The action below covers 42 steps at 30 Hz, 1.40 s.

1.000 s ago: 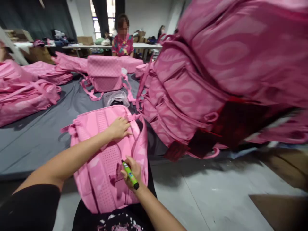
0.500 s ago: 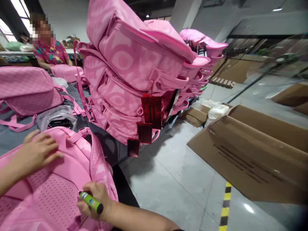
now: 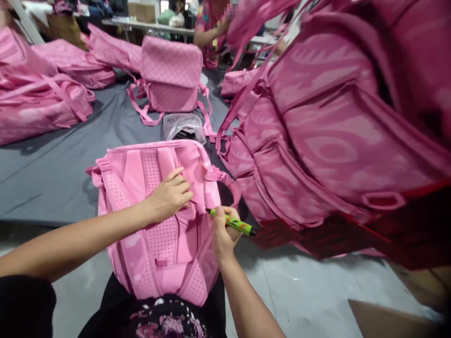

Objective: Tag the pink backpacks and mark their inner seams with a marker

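Note:
A pink backpack (image 3: 134, 164) rests at the table's front edge and against my lap, with its perforated back panel and shoulder straps facing up. My left hand (image 3: 171, 195) lies flat on that panel, fingers spread, holding nothing. To its right, my right hand (image 3: 223, 234) is closed on a green marker (image 3: 234, 222) with black ends. The marker's dark tip points left, close to the backpack's right side strap.
Stacked pink backpacks (image 3: 317, 141) with dark red tags (image 3: 327, 237) rise on the right. A checkered pink bag (image 3: 172, 70) and a clear plastic bag (image 3: 185, 126) lie ahead on the grey-covered table (image 3: 116, 119). More pink bags (image 3: 42, 103) lie left. A person (image 3: 211, 33) stands behind.
The view has swung left and down, bringing the whole backpack into sight. The marker remains in my right hand. The person behind now has a raised arm beside pink bags.

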{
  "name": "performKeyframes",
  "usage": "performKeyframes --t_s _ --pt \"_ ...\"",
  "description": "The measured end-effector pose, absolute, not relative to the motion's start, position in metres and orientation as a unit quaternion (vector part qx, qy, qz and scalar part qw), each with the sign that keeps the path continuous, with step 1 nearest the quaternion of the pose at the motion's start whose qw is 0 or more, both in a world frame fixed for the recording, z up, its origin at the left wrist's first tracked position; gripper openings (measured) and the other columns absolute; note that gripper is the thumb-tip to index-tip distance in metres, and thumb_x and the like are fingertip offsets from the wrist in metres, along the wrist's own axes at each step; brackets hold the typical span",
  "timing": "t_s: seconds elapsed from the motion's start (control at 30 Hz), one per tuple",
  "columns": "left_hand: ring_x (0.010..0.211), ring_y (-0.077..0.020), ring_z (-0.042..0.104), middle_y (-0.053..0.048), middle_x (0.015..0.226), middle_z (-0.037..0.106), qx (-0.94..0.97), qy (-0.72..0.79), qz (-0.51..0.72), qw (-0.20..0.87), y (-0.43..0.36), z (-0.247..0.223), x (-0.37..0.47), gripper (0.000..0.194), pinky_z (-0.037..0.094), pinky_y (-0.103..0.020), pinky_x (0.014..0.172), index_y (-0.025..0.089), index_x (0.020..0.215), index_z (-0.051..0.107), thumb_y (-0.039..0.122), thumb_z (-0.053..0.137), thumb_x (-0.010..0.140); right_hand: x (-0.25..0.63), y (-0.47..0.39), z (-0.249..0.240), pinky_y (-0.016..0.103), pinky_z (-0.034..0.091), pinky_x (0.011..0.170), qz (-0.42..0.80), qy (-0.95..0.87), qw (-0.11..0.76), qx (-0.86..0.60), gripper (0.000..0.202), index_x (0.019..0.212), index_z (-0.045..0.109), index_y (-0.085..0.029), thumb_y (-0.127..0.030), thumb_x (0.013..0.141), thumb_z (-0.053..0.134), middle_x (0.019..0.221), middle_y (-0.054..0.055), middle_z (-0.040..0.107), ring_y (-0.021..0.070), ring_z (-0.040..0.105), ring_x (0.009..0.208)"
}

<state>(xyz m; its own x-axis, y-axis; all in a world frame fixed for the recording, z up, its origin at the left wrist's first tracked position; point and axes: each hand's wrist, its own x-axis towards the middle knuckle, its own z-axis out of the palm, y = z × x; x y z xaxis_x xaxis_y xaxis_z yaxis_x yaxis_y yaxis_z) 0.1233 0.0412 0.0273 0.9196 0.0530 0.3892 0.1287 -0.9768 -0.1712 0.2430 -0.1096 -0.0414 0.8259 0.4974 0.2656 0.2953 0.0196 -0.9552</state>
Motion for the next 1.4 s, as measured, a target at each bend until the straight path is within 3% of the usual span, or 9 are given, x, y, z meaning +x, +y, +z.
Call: performKeyframes --t_s 0.17,0.47,1.4 --pt "0.091 -0.023 0.053 -0.004 0.081 0.061 -0.97 -0.056 -0.22 0.089 0.036 0.017 0.121 0.017 0.037 -0.052 0.108 0.018 0.08 0.066 0.035 0.069 0.082 0.238 -0.109 -0.029 0.024 0.042 0.054 0.116 -0.24 0.638 -0.723 0.035 0.077 0.058 -0.017 -0.051 0.083 0.065 0.063 -0.003 0.056 0.0109 0.05 0.055" --pt "0.089 -0.0179 0.054 -0.001 0.075 0.059 -0.953 -0.043 -0.289 0.079 0.036 0.006 0.118 0.02 0.037 -0.049 0.111 0.019 0.077 0.065 0.019 0.052 0.092 0.232 -0.094 -0.02 0.024 0.043 0.054 0.12 -0.317 0.597 -0.727 0.031 0.079 0.059 -0.016 -0.047 0.085 0.062 0.063 -0.003 0.055 0.0105 0.05 0.054" --pt "0.082 -0.0179 0.054 -0.002 0.076 0.06 -0.955 -0.042 -0.276 0.103 0.039 0.008 0.12 0.018 0.036 -0.047 0.11 0.017 0.077 0.064 0.02 0.054 0.091 0.236 -0.092 -0.023 0.025 0.043 0.052 0.124 -0.357 0.564 -0.734 0.03 0.08 0.059 -0.017 -0.046 0.086 0.062 0.061 -0.002 0.056 0.012 0.053 0.052"
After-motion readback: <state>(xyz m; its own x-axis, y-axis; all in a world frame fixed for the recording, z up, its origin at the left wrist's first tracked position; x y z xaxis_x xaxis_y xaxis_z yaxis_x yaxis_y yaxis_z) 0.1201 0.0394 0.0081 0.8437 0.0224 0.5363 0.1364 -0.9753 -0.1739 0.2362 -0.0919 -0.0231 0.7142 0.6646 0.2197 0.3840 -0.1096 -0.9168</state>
